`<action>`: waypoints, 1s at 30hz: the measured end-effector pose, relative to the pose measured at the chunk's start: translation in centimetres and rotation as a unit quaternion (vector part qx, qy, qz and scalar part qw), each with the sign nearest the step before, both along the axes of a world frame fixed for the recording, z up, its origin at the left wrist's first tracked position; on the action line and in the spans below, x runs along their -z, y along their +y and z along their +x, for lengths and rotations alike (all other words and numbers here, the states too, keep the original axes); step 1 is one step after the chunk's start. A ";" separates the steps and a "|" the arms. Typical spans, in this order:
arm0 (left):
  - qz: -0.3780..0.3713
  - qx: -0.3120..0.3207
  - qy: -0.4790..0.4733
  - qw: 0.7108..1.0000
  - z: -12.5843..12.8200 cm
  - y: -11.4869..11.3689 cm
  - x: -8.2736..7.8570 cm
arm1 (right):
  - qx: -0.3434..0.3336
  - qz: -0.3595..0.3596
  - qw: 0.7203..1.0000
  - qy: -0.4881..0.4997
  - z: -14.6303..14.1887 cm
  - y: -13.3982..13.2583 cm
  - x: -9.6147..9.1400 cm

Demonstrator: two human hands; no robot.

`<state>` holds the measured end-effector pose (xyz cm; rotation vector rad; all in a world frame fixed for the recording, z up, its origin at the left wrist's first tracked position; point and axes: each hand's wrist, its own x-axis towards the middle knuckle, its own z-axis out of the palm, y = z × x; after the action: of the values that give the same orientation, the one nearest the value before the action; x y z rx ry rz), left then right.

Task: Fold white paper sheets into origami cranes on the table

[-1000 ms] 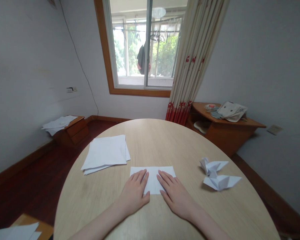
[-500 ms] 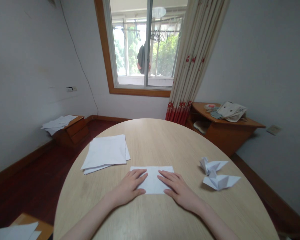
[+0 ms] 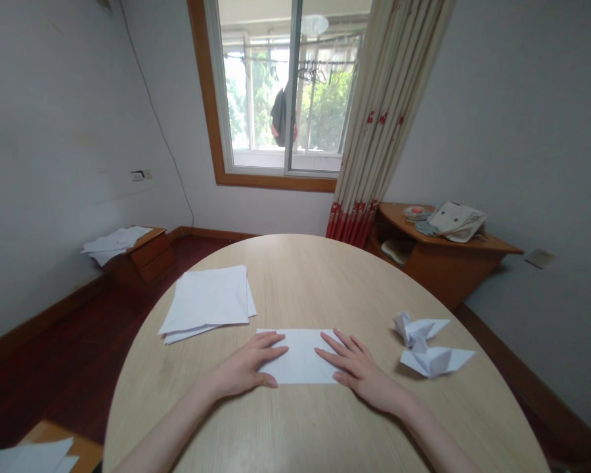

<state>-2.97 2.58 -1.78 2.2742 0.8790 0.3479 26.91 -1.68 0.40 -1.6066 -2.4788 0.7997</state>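
Observation:
A white rectangle of paper [image 3: 303,361] lies flat on the round wooden table [image 3: 295,427] in front of me, its long side running left to right. Over its left end rests my left hand [image 3: 249,364], palm down with the fingers stretched out. My right hand [image 3: 357,368] lies at the right end, fingers spread, the fingertips on or just above the paper. Neither hand grasps anything. To the right of my right hand are two folded paper figures [image 3: 416,328] [image 3: 436,359], one behind the other, with pointed wings.
A stack of white sheets [image 3: 209,295] lies on the table's left side. Beyond the table stand a small drawer cabinet [image 3: 150,256] with papers on it and a wooden corner desk [image 3: 438,256] holding a cloth bag [image 3: 457,221]. A chair or stool with papers [image 3: 34,456] is at lower left.
My hands have slid apart, the left one slightly left and the right one to the right with its fingers spreading wider. More of the paper's middle shows; the paper itself stays put.

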 end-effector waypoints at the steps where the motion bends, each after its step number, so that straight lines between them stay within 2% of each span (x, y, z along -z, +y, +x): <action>1: -0.004 -0.001 0.003 1.000 -0.1 0.1 -0.1 | 0.003 -0.005 1.000 0.002 0.1 0.0 -0.1; 8: -0.049 -0.021 0.018 0.998 -1.2 0.5 -0.2 | 0.014 -0.021 1.000 0.001 0.6 -0.1 -0.1; 20: -0.025 -0.025 0.017 0.999 -1.7 0.4 -0.6 | -0.024 -0.014 0.998 0.049 2.5 0.5 1.4; 30: -0.032 -0.021 0.030 0.999 -1.8 0.5 -0.8 | -0.025 -0.016 0.999 0.032 2.9 0.5 1.8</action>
<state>-4.78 3.09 -0.96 2.2193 0.9556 0.2671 29.82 -1.19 -1.39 -1.5082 -2.4834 0.8869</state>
